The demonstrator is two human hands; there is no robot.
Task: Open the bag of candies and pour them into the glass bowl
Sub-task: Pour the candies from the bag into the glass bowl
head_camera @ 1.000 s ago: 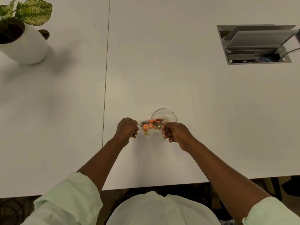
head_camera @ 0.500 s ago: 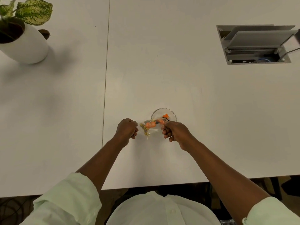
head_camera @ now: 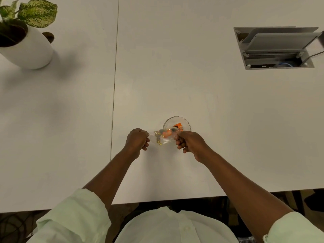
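Since a second ago, candies [head_camera: 178, 126] have dropped into the bowl [head_camera: 186, 121]. I see both hands, left [head_camera: 137, 139] and right [head_camera: 190, 142], fingers pinched on the bag [head_camera: 164, 135], stretching it tilted over the bowl's near rim above the counter [head_camera: 175, 76].

You look down on a broad white matte desk [head_camera: 201, 88] with a thin seam [head_camera: 114, 85] running away from you. A white ceramic pot holding a speckled green plant [head_camera: 26, 48] stands far left. An open grey metal cable hatch [head_camera: 273, 48] is recessed far right. Dark floor [head_camera: 298, 199] shows below the near edge.
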